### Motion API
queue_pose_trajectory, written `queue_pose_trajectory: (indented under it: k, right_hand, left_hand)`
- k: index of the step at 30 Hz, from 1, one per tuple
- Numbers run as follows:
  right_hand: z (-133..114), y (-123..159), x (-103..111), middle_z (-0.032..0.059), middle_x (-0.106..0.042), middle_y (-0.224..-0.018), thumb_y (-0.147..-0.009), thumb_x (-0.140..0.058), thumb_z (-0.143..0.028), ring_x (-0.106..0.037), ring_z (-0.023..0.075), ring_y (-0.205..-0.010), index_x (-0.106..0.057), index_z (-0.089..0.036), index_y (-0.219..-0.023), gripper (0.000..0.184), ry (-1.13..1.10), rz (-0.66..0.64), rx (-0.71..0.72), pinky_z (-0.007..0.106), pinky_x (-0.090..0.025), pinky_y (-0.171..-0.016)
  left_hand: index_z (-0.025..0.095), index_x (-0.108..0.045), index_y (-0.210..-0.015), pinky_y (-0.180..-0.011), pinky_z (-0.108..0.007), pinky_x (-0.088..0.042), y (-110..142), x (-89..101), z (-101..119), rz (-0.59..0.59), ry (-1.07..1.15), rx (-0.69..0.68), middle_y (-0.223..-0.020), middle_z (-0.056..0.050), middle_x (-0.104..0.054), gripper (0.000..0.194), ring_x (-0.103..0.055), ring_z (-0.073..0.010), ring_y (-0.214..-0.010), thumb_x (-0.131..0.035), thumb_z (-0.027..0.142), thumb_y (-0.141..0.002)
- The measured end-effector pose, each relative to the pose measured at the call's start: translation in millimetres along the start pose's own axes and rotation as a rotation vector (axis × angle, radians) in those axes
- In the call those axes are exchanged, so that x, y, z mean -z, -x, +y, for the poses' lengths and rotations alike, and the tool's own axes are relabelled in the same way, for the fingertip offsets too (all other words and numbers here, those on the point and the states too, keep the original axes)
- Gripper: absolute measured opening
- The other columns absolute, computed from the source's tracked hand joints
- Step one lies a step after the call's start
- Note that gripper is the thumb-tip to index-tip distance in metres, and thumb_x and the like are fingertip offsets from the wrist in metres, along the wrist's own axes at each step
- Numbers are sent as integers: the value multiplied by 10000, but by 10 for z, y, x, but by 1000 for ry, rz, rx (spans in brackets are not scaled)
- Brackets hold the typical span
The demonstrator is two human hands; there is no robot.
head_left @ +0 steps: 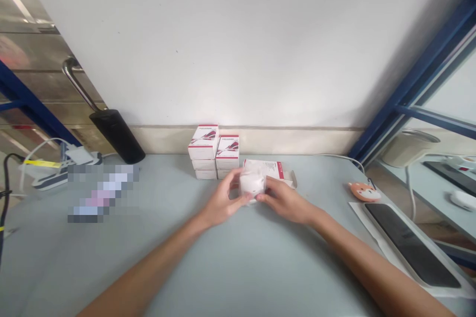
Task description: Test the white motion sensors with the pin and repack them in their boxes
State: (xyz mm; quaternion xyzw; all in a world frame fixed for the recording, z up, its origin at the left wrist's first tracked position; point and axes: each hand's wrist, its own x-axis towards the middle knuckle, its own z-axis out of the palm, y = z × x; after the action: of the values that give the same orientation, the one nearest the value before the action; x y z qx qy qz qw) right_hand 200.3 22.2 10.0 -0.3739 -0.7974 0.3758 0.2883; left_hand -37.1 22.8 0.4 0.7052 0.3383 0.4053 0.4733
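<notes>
My left hand (223, 201) and my right hand (282, 201) together hold a small white item wrapped in clear plastic (253, 182) above the pale grey table top (208, 257). The fingers of both hands press on it from either side. Just behind it lies an open white box with red markings (265, 169). Farther back, two stacks of small white-and-red boxes (203, 142) (227, 152) stand against the wall.
A white power strip (63, 174) and cables lie at the left, beside a pixelated patch. A black cylinder (117, 136) leans near a door handle. At the right are an orange fox-shaped object (364, 191) and a dark-screened tablet (411, 245) on a white sheet.
</notes>
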Motion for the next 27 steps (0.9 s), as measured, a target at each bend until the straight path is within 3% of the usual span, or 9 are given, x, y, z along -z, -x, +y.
queue_pose_trajectory:
  k: [4, 8, 11, 15, 17, 20, 27]
  right_hand:
    - [23, 1, 49, 86, -705, -1276, -1035, -590, -447, -655, 270, -1144, -655, -245, -1242, 297, -22, -35, 32, 427, -527, -1011]
    - [47, 3, 77, 100, -661, -1398, -958, -715, -467, -633, 293, -1236, -595, -260, -1402, 504, -28, -26, 31, 447, -517, -1060]
    - [86, -16, 30, 103, -671, -1384, -940, -732, -507, -636, 307, -1230, -634, -250, -1353, 497, 18, -44, 69, 462, -509, -1074]
    - [129, -36, -48, 111, -688, -1312, -1014, -607, -530, -641, 312, -1167, -687, -240, -1201, 354, 97, -10, 115, 479, -527, -1026]
    - [137, -30, -71, 121, -668, -1321, -1048, -545, -509, -617, 317, -1194, -674, -248, -1230, 343, 148, -9, 134, 501, -514, -1047]
    - [145, -3, -99, 139, -611, -1374, -1033, -577, -487, -547, 340, -1277, -641, -264, -1308, 359, 246, 9, 131, 554, -473, -1108]
    - [171, 41, -136, 113, -549, -1380, -981, -664, -479, -495, 336, -1310, -634, -310, -1323, 383, 312, -40, 44, 553, -462, -1132]
  left_hand:
    - [230, -571, -1299, -1021, -390, -531, -14, -37, -66, 13, -56, 2, -1321, -111, -680, 473, -653, -279, -1225, -767, 430, -919]
    - [245, -596, -1264, -957, -389, -545, -20, -40, -138, -18, -147, 119, -1274, -84, -717, 526, -672, -292, -1166, -824, 472, -848]
    - [255, -630, -1216, -939, -414, -548, -10, -38, -132, -43, -229, 158, -1202, -66, -744, 509, -688, -309, -1114, -845, 480, -813]
    - [254, -587, -1365, -1104, -449, -470, 16, -41, -26, -10, -194, 5, -1400, -115, -665, 540, -610, -336, -1304, -779, 433, -892]
    - [244, -550, -1418, -1137, -433, -450, 21, -47, 20, 2, -86, -31, -1446, -125, -633, 553, -577, -326, -1358, -742, 423, -931]
    - [221, -578, -1368, -1081, -404, -495, 15, -65, 17, 10, 33, 1, -1374, -122, -677, 482, -631, -303, -1287, -705, 444, -960]
    - [243, -623, -1327, -1009, -450, -543, -1, -72, -93, 4, -93, 150, -1336, -116, -717, 557, -678, -337, -1213, -818, 460, -852]
